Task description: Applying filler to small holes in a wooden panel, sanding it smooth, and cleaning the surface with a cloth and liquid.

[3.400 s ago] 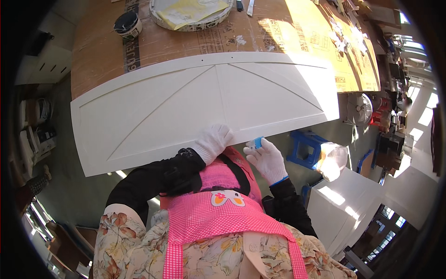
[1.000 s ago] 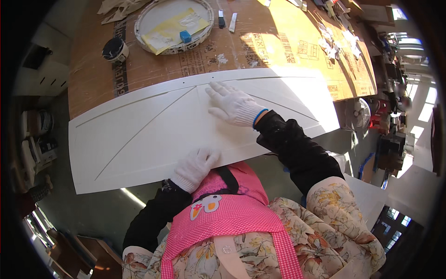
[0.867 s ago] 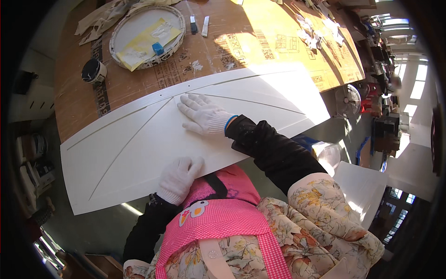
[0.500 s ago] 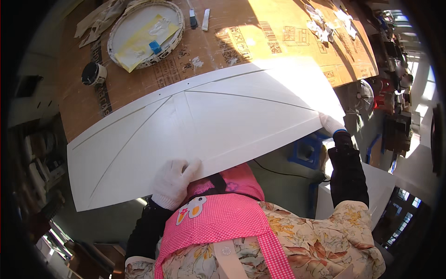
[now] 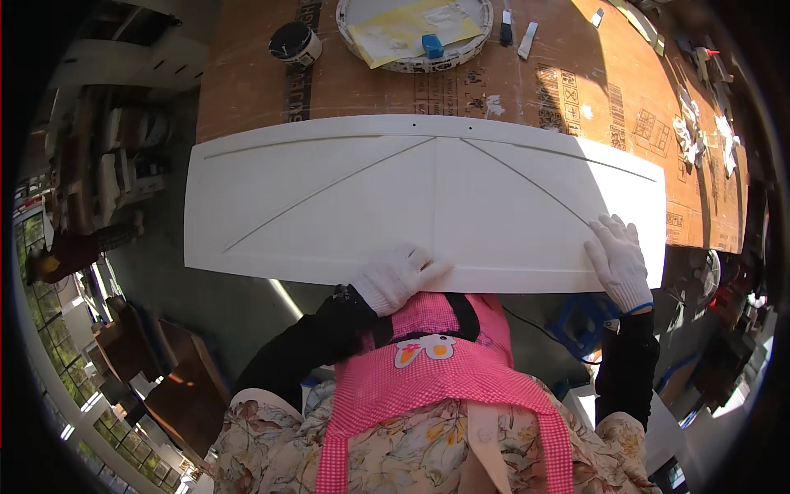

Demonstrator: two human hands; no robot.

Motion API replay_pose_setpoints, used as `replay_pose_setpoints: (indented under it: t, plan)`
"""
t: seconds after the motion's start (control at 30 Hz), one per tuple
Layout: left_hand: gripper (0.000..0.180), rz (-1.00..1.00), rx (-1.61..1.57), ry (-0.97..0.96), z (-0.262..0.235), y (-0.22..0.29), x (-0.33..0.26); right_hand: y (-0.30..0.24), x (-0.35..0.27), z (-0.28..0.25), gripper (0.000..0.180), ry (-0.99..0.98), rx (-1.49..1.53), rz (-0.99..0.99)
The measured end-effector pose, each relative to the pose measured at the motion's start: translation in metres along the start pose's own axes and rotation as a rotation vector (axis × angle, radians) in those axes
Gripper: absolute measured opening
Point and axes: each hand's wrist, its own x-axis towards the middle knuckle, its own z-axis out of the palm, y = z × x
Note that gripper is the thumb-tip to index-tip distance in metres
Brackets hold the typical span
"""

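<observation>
A wide white panel (image 5: pixel 510 210) with thin grooves in a fan-like pattern lies across the table's near side. Its near edge overhangs toward my pink checked apron (image 5: pixel 440 387). My left hand (image 5: pixel 399 276), in a white knitted glove, rests on this near edge just left of the panel's middle, fingers pointing right and partly bent. At the right end, my right hand (image 5: pixel 617 255) in a matching glove lies flat on the surface, fingers stretched out. Two small dark holes show near the far edge of the panel.
Cardboard covers the table (image 5: pixel 362 103). At the back are a dark-lidded jar (image 5: pixel 295 43), a round tub (image 5: pixel 490 33) bearing yellow sandpaper-like sheet and a blue block (image 5: pixel 432 45), and two small scrapers (image 5: pixel 527 39). Crumpled scraps (image 5: pixel 690 128) lie right; a blue stool (image 5: pixel 580 317) stands below.
The view has turned, so panel and table now sit more level. My right hand has gone from the panel's right edge to flat on its top. The left hand stays at the near edge.
</observation>
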Motion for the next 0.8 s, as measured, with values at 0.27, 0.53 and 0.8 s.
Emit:
replay_pose_setpoints:
  t: [0.27,0.53,0.8]
  plan:
    - [0.046,0.170,0.007,0.041,0.057,-0.066,0.001,-0.126,0.037,0.011,0.042,-0.069,-0.006,-0.295]
    - [0.036,0.206,-0.207,0.104,0.019,-0.100,-0.018,-0.272,0.119,0.018,0.047,-0.214,0.203,-0.341]
    - [0.025,-0.073,-0.363,-0.216,-0.046,-0.146,-0.117,-0.421,0.304,-0.014,0.085,0.363,0.793,-0.112]
